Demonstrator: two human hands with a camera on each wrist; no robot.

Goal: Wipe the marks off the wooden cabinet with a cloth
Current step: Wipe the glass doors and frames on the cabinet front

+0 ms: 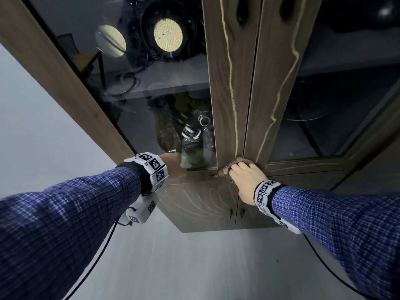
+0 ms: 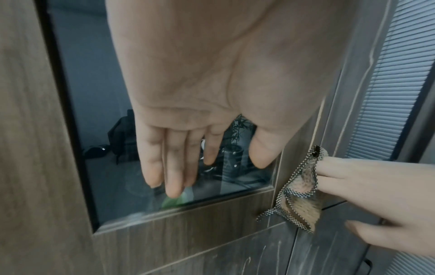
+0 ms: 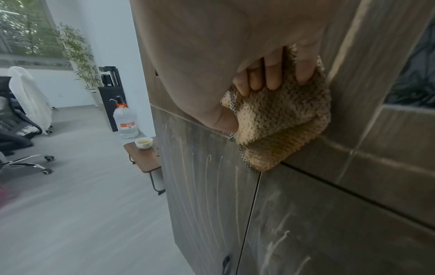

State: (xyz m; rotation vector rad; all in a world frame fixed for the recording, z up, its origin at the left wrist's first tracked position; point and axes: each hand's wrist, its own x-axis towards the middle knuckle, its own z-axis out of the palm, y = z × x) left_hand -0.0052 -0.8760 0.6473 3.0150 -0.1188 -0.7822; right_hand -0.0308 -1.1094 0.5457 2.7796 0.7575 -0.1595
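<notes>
The wooden cabinet [image 1: 229,118] has glass doors, with two pale wavy marks [image 1: 231,83] running down the middle stiles. Faint curved marks [image 1: 201,202] also streak the lower doors [image 3: 207,186]. My right hand [image 1: 244,178] grips a fuzzy brown cloth [image 3: 282,121] with a checked edge. It presses the cloth [image 1: 232,164] against the wood at the foot of the two stiles, where the long marks end. My left hand [image 2: 174,167] lies flat with straight fingers on the glass of the left door [image 2: 98,130], just left of the cloth [image 2: 303,186].
Round LED lamps [image 1: 167,35] and cables sit on shelves behind the glass. To the left of the cabinet stand a low wooden side table with a cup [image 3: 143,143], a large water bottle [image 3: 126,121] and an office chair [image 3: 16,111]. Grey floor lies below.
</notes>
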